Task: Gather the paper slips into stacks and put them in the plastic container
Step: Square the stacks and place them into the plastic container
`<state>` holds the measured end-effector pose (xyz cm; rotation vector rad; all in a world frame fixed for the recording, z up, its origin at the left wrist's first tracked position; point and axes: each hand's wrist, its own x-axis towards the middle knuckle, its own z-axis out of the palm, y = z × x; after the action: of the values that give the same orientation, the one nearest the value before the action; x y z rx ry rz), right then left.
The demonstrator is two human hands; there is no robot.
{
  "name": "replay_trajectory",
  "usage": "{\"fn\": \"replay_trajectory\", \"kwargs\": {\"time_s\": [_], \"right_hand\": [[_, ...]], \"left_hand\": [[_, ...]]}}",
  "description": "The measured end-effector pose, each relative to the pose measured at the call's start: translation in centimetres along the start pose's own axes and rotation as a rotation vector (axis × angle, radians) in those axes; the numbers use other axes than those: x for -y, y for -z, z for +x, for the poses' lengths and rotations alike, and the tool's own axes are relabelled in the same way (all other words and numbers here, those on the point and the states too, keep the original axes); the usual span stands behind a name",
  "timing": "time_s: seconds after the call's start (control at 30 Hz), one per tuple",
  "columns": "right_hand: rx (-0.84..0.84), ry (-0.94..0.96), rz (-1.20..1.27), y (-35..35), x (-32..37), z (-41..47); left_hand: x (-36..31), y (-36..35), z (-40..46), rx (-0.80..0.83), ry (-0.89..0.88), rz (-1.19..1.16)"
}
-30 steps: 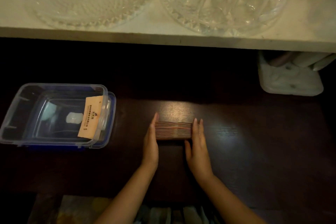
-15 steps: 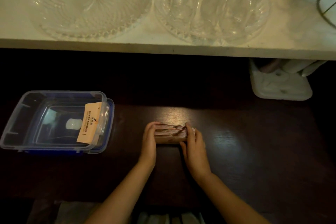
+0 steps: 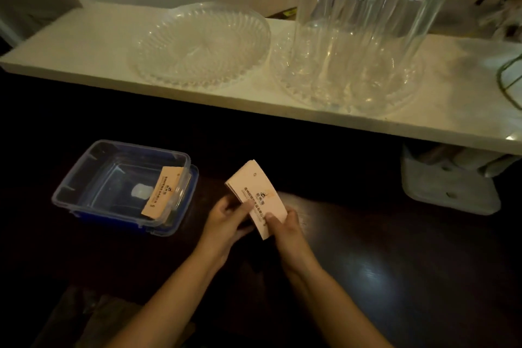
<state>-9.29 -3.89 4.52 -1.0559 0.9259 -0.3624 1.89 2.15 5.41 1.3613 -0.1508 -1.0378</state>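
Observation:
A stack of pale printed paper slips is lifted off the dark table, its printed face turned up toward me. My left hand grips the stack's left edge and my right hand grips its lower right end. To the left sits the clear plastic container on a blue lid. One slip leans against the container's right wall, partly inside.
A white shelf runs across the back with a clear glass plate and several upturned glasses on a second glass plate. A white plastic object stands under the shelf at right. The table is dark wood.
The stack stood on edge on the table, squeezed between both hands. Both hands have since lifted it and turned its printed face up. The camera tilted upward.

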Motion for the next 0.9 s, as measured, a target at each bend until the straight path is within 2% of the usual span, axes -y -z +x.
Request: {"fn": "replay_trajectory", "kwargs": {"time_s": [0.13, 0.23, 0.4, 0.67, 0.9], "right_hand": [[0.058, -0.078, -0.094, 0.3, 0.9, 0.2], [0.131, -0.041, -0.192, 2.0, 2.5, 0.8], [0.297, -0.03, -0.215, 2.2, 5.3, 1.7], [0.156, -0.056, -0.161, -1.2, 4.4, 2.0], [0.169, 0.057, -0.22, -11.7, 4.2, 4.1]], "left_hand": [[-0.6, -0.2, -0.1, -0.091, -0.003, 0.075], [-1.7, 0.4, -0.5, -0.055, -0.002, 0.159], [-2.7, 1.3, -1.3, 0.013, 0.061, 0.231], [-3.9, 3.1, -1.5, -0.013, 0.055, 0.192], [-9.9, 13.3, 2.1, -0.049, 0.001, 0.315]]}}
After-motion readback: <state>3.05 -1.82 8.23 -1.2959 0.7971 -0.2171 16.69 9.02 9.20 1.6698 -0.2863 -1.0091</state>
